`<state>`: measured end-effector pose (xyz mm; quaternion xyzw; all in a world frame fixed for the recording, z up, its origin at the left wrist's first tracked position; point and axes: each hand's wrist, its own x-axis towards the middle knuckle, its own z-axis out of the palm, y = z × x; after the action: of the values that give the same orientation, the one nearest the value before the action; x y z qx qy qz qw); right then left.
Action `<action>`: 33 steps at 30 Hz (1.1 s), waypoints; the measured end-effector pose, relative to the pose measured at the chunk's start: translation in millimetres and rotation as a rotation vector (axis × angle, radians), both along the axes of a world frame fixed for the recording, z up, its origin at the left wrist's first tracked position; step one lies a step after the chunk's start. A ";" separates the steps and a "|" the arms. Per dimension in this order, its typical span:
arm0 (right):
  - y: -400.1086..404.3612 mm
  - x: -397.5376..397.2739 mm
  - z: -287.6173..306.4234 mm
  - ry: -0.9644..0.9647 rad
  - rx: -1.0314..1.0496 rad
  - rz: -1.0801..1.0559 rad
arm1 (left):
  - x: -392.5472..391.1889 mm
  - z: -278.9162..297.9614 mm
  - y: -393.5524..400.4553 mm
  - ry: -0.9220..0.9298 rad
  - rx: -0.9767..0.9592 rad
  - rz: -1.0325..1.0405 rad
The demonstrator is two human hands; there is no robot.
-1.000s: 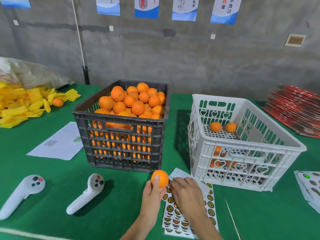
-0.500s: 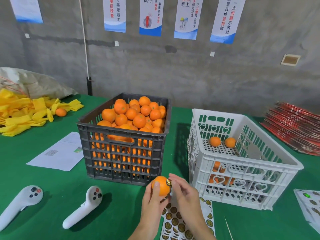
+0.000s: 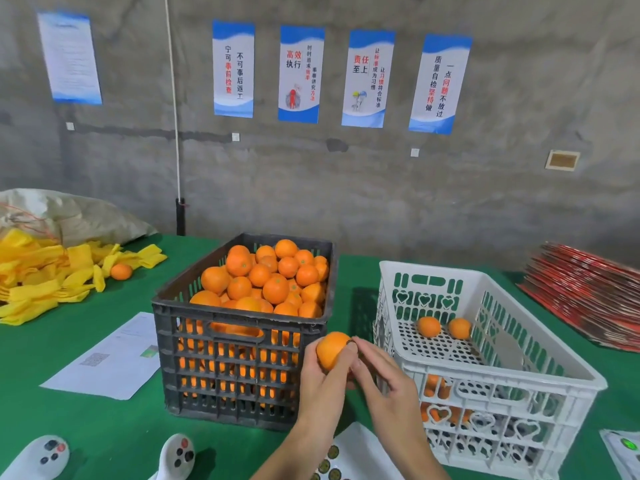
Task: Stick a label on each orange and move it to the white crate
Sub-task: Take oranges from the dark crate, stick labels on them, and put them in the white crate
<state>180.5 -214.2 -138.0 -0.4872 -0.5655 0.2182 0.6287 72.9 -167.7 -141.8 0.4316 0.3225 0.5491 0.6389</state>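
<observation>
Head view: since a second earlier the right hand (image 3: 391,393) had left the sticker sheet (image 3: 346,455) and brought a label (image 3: 350,342) to the orange (image 3: 331,348), fingers pinched on it. The left hand (image 3: 320,386) was wrapped round the orange, raised between black crate (image 3: 242,327) and white crate (image 3: 502,382). Labelling looked nearly finished. Green table (image 3: 104,420); grey concrete wall with posters (image 3: 301,74).

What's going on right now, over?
Left hand holding round orange. Right hand pressing small dark label on. White plastic crate just right; path clear.
</observation>
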 end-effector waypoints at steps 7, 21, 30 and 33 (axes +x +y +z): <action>20.3 13.1 49.2 -0.053 0.015 0.002 | 6.3 50.7 24.8 -0.189 0.001 -0.302; 62.8 86.1 93.6 -0.195 0.005 -0.254 | 20.4 125.6 129.6 0.719 0.489 -0.305; 82.6 111.6 54.6 -0.661 -0.170 -0.639 | -68.8 84.3 270.4 1.668 0.355 -0.214; 83.6 103.7 53.1 -0.678 -0.160 -0.598 | -69.2 75.9 277.0 1.875 0.367 -0.174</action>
<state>284.2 -130.6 -85.0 -0.7198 -0.5551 -0.1018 0.4041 3.7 109.3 -65.9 0.8112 0.5783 -0.0271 0.0819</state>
